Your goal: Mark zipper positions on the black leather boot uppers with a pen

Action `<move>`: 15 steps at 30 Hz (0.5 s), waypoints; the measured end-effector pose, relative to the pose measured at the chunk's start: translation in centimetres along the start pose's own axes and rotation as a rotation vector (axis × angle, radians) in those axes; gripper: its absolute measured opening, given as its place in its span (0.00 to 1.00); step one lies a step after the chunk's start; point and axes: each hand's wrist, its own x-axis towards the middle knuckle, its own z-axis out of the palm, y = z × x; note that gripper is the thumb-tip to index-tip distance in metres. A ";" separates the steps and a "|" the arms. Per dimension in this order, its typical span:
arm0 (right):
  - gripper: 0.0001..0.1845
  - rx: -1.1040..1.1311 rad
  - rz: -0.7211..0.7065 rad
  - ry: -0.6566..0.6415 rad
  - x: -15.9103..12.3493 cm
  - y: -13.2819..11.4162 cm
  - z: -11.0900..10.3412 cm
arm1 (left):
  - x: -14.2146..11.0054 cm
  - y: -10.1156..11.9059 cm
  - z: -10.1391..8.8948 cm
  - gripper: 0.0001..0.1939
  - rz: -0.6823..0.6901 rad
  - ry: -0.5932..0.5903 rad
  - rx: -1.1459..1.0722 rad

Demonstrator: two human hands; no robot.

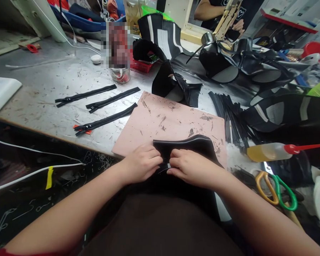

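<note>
Both of my hands are closed on a black leather piece point(188, 143), which lies over the near edge of a pinkish cutting board point(173, 117). My left hand point(142, 164) grips its left end, fingers curled under and partly hidden. Close beside it, my right hand point(190, 167) pinches the near edge, where a thin pale strip shows by the fingertips. The lower part of the leather drops toward my lap in shadow. Left of the board lie three black zippers: a far zipper point(86, 95), a middle zipper point(113, 99) and a near zipper point(106, 119).
Black boot uppers point(221, 60) crowd the back and right. Right of the board are a bundle of black strips point(229, 113), a bottle of yellow liquid point(269, 152) and scissors point(277, 192). A glass jar point(120, 75) stands behind. Another person's arm point(209, 11) shows beyond.
</note>
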 end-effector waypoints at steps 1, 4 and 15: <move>0.14 -0.005 0.001 -0.001 0.0 0.0 -0.1 | 0.4 0.1 0.0 0.11 0.042 -0.015 0.074; 0.12 -0.001 0.015 -0.013 -0.1 -0.1 -0.2 | 1.6 0.0 -0.2 0.11 0.148 -0.086 0.256; 0.15 0.015 0.033 -0.023 -0.1 0.1 -0.2 | -0.4 -0.3 0.5 0.07 0.135 0.201 0.249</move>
